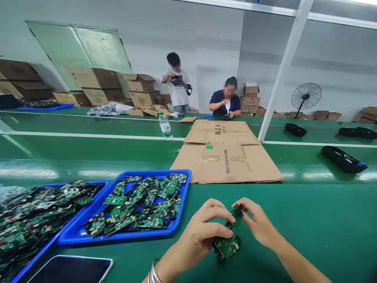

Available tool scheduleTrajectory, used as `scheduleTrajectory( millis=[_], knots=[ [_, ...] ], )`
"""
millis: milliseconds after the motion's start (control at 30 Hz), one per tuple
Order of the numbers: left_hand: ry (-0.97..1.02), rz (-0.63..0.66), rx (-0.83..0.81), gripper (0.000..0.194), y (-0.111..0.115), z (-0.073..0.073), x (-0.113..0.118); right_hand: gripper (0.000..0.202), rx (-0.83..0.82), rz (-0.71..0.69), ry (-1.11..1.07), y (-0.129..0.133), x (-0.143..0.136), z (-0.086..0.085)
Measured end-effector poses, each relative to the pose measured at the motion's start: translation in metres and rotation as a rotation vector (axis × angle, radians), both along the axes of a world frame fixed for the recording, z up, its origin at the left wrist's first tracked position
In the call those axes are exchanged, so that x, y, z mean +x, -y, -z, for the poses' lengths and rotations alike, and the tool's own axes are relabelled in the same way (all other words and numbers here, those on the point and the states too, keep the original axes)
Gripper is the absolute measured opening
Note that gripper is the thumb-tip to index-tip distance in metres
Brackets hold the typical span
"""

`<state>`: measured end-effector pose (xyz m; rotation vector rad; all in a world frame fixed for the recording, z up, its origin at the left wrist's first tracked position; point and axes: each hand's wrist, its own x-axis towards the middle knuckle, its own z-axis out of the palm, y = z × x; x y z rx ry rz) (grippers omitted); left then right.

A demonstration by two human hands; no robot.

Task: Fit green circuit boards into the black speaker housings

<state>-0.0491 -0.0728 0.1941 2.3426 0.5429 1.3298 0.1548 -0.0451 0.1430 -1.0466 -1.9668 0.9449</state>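
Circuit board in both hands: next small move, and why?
Probably set the circuit board down on the green table. The left hand and right hand pinch it upright just above the surface, and the blue tray of boards sits just to the left.

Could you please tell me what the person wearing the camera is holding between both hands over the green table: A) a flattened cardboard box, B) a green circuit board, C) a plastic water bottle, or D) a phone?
B: the left hand and the right hand both grip a green circuit board by its edges, while the bottle, cardboard and phone lie untouched on the table.
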Motion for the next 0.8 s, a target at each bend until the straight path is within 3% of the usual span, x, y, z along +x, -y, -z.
scheduleTrajectory(
  millis=[133, 333, 533, 667, 800],
  knots=[
    [-0.104, 0.005, -0.045, 0.03, 0.002, 0.002, 0.003, 0.024, -0.009, 0.097, -0.303, 0.007, 0.01, -0.018],
    [-0.231, -0.005, 0.016, 0.036, 0.002, 0.0, 0.006, 0.013, 0.056, 0.051, -0.156, 0.017, 0.014, -0.03],
    [-0.301, -0.151, 0.232, 0.021, 0.004, 0.002, 0.01, 0.013, 0.169, 0.178, -0.103, 0.025, 0.007, -0.036],
    [-0.245, -0.215, 0.298, 0.022, 0.006, 0.01, 0.011, 0.014, 0.133, 0.222, -0.15, 0.031, 0.001, -0.034],
    [-0.147, -0.194, 0.294, 0.026, 0.006, 0.019, 0.01, 0.017, 0.025, 0.225, -0.267, 0.033, -0.003, -0.032]
  ],
)
